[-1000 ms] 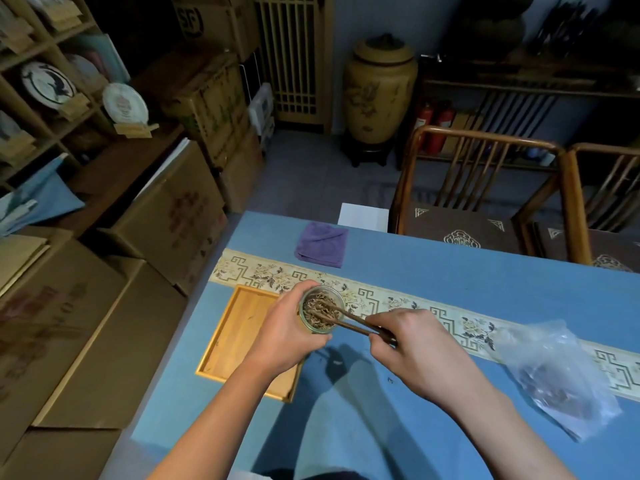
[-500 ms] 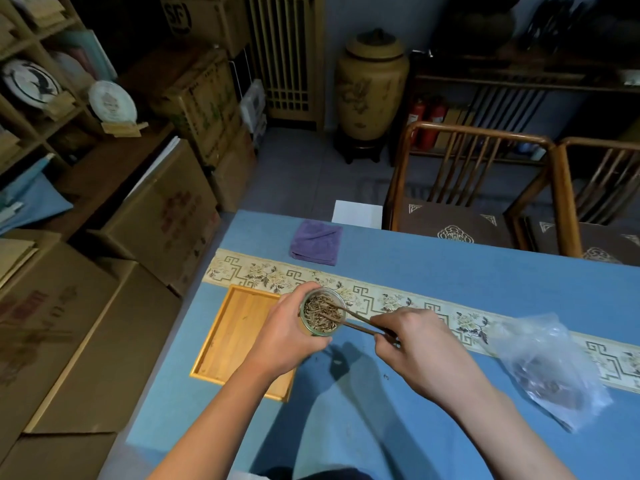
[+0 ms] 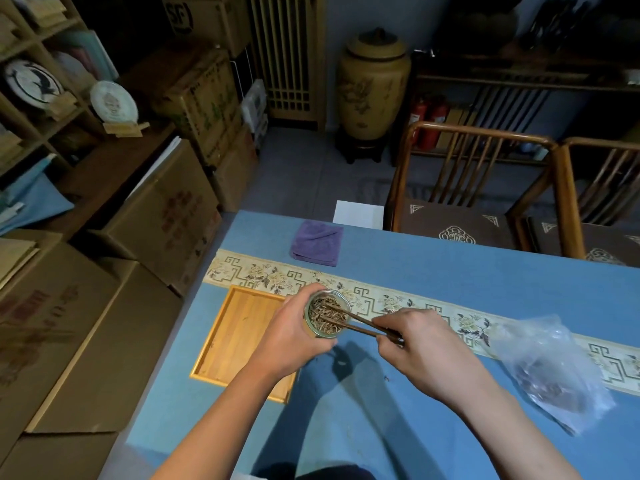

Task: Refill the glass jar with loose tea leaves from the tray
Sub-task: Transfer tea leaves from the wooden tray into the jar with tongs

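At frame centre, left hand [image 3: 294,336] wraps the glass jar [image 3: 327,315], held above the tray [image 3: 242,341]; right hand [image 3: 420,348] pinches 2 chopsticks [image 3: 356,323], tips in the tea leaves [image 3: 323,317]. Risk: jar looks nearly full, so pressing could flick leaves onto the table [image 3: 450,278].

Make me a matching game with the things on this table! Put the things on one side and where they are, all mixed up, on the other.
Things:
1. jar
2. chopsticks
3. purple cloth
4. plastic bag

Places:
A. far edge of the table
B. in the left hand
C. right side of the table
D. in the right hand, tips in the jar

Pairs: 1-B, 2-D, 3-A, 4-C
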